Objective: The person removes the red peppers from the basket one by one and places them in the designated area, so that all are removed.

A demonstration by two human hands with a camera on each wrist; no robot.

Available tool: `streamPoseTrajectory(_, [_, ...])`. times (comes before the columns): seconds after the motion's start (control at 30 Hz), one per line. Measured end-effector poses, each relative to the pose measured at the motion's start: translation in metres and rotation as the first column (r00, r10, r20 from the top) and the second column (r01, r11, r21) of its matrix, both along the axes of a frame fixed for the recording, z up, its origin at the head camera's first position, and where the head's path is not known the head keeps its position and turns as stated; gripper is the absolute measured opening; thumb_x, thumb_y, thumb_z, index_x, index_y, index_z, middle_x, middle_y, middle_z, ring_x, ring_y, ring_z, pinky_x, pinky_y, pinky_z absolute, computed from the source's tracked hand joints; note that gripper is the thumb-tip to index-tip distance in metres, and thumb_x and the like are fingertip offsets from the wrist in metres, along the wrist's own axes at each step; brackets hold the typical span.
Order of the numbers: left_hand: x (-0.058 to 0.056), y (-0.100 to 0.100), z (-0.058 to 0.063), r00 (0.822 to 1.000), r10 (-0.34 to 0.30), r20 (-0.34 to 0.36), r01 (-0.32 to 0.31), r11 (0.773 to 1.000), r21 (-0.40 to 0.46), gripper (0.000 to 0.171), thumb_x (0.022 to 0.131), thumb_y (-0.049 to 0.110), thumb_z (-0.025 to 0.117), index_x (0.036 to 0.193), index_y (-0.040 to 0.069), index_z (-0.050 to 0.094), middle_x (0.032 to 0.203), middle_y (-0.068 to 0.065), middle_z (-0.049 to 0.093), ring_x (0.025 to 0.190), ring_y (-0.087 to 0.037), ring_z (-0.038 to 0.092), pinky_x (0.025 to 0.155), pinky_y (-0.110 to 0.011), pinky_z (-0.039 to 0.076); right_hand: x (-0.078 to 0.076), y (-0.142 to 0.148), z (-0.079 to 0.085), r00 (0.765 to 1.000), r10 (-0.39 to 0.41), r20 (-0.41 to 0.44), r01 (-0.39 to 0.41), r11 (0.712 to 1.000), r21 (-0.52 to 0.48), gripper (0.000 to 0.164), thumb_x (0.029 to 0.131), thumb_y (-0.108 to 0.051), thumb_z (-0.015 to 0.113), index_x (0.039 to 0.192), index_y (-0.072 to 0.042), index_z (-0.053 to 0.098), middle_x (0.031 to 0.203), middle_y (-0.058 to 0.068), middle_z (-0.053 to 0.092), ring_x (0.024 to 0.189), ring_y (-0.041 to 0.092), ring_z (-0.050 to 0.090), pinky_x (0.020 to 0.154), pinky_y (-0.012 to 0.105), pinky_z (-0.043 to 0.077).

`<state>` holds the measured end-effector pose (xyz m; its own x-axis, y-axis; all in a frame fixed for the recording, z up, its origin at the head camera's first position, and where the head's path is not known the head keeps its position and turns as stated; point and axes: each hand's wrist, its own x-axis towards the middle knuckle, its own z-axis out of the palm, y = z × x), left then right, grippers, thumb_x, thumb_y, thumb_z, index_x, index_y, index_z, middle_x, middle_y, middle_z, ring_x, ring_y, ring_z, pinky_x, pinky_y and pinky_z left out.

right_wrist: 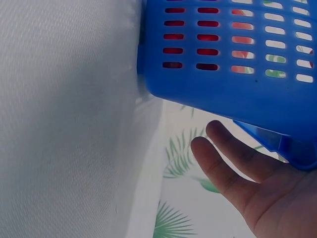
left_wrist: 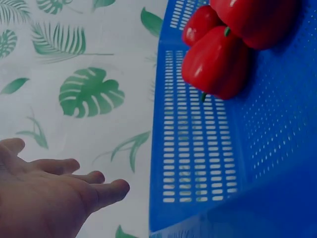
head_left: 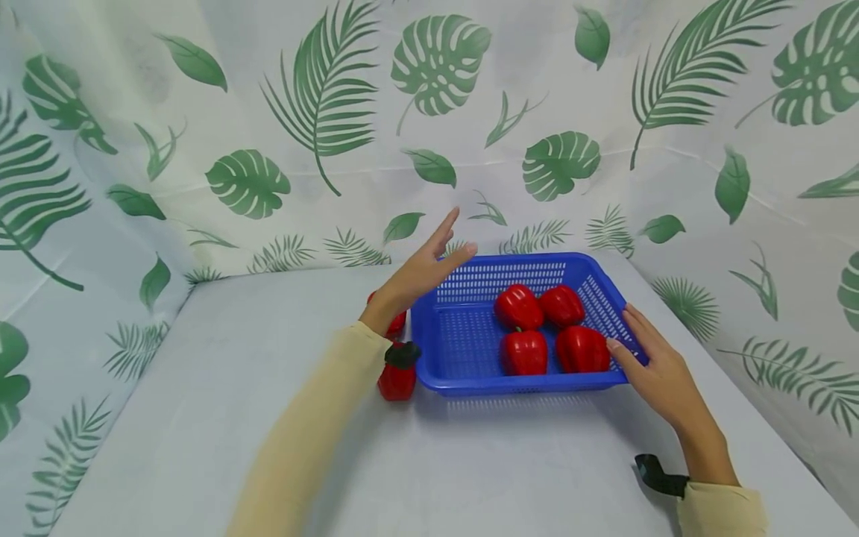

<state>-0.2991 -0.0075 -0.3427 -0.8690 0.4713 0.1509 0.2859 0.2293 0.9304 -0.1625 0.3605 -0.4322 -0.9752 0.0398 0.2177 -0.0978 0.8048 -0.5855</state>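
One side held, the other free

My right hand point(head_left: 661, 377) grasped the right rim of the blue basket point(head_left: 530, 386), thumb at the inner side and fingers along the outside, probably to keep it from sliding on the white table point(head_left: 523, 462). My left hand point(head_left: 416, 277) was released: its fingers reached out straight near the far left corner, apart from the basket and holding nothing, perhaps raised to clear the rim. Inside, four red peppers point(head_left: 525, 352) sat bunched toward the right, maybe so the left part stayed usable. Outside, at least two other peppers point(head_left: 397, 380) lay just beside the left wall, partly hidden by my left arm point(head_left: 302, 425), seemingly placed for easy reach.
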Motion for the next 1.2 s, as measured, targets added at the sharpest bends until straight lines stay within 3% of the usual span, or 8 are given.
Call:
streamPoseTrajectory(0.1, [-0.002,0.01,-0.001,0.999,-0.034,0.008,0.034,0.999,-0.007,0.089,0.104,0.051,0.062,0.173,0.039,0.007,0.179,0.003,0.013,0.163,-0.025,0.016,0.125,-0.067,0.019,0.0,-0.001,-0.001,1.0,0.0,-0.003,0.0,1.0,0.0,0.076,0.111,-0.038,0.054,0.169,-0.002,0.021,0.173,0.028,0.019,0.153,0.059,0.021,0.099,0.085,0.035])
streamPoseTrajectory(0.3, [-0.005,0.025,-0.007,0.989,-0.134,0.064,0.139,0.988,-0.071,0.093,0.101,0.049,0.066,0.173,0.04,0.008,0.178,-0.007,0.019,0.161,-0.033,0.023,0.122,-0.067,0.029,0.001,0.001,-0.002,1.0,0.006,-0.017,-0.007,1.0,-0.018,0.075,0.111,-0.037,0.054,0.17,-0.003,0.022,0.173,0.027,0.02,0.153,0.059,0.021,0.1,0.086,0.033])
streamPoseTrajectory(0.6, [-0.009,0.043,-0.023,0.951,-0.285,0.124,0.306,0.926,-0.222,0.088,0.099,0.048,0.069,0.172,0.034,0.022,0.172,-0.014,0.032,0.156,-0.037,0.034,0.119,-0.059,0.04,0.0,0.003,-0.002,1.0,0.013,-0.014,-0.013,1.0,-0.023,0.074,0.111,-0.037,0.054,0.17,-0.004,0.023,0.174,0.026,0.019,0.154,0.058,0.021,0.101,0.086,0.032])
streamPoseTrajectory(0.7, [-0.01,0.049,-0.026,0.936,-0.316,0.156,0.349,0.888,-0.298,0.09,0.098,0.048,0.071,0.172,0.031,0.024,0.17,-0.014,0.036,0.155,-0.034,0.036,0.117,-0.06,0.042,0.0,0.003,-0.002,1.0,0.01,-0.012,-0.01,1.0,-0.024,0.074,0.111,-0.037,0.054,0.17,-0.003,0.023,0.174,0.026,0.019,0.154,0.059,0.021,0.102,0.086,0.032])
streamPoseTrajectory(0.77, [-0.01,0.054,-0.028,0.921,-0.34,0.189,0.387,0.849,-0.359,0.089,0.097,0.048,0.073,0.172,0.028,0.027,0.168,-0.014,0.039,0.153,-0.032,0.039,0.114,-0.058,0.046,0.0,0.003,-0.002,1.0,0.008,-0.01,-0.008,1.0,-0.023,0.075,0.111,-0.037,0.055,0.17,-0.003,0.023,0.173,0.027,0.019,0.154,0.059,0.021,0.101,0.086,0.033])
streamPoseTrajectory(1.0, [-0.006,0.069,-0.032,0.859,-0.429,0.28,0.51,0.665,-0.545,0.081,0.098,0.047,0.074,0.167,0.024,0.04,0.162,-0.01,0.046,0.146,-0.028,0.044,0.109,-0.045,0.053,0.0,0.002,-0.002,1.0,0.006,-0.004,-0.006,1.0,-0.026,0.075,0.111,-0.037,0.055,0.17,-0.004,0.022,0.174,0.026,0.019,0.154,0.058,0.021,0.1,0.085,0.034])
streamPoseTrajectory(1.1, [-0.003,0.075,-0.034,0.848,-0.446,0.286,0.525,0.635,-0.567,0.078,0.099,0.045,0.074,0.166,0.023,0.043,0.161,-0.009,0.047,0.147,-0.027,0.043,0.108,-0.045,0.054,0.0,0.003,-0.002,1.0,0.006,-0.008,-0.006,1.0,-0.028,0.075,0.111,-0.037,0.055,0.17,-0.005,0.022,0.174,0.026,0.02,0.154,0.058,0.021,0.1,0.085,0.034])
streamPoseTrajectory(1.2, [-0.001,0.08,-0.037,0.847,-0.449,0.284,0.525,0.633,-0.569,0.075,0.1,0.043,0.074,0.165,0.021,0.045,0.158,-0.009,0.049,0.145,-0.026,0.043,0.106,-0.044,0.055,0.0,0.003,-0.001,1.0,0.005,-0.008,-0.005,1.0,-0.03,0.075,0.111,-0.037,0.055,0.17,-0.005,0.022,0.174,0.026,0.02,0.154,0.058,0.022,0.1,0.085,0.034])
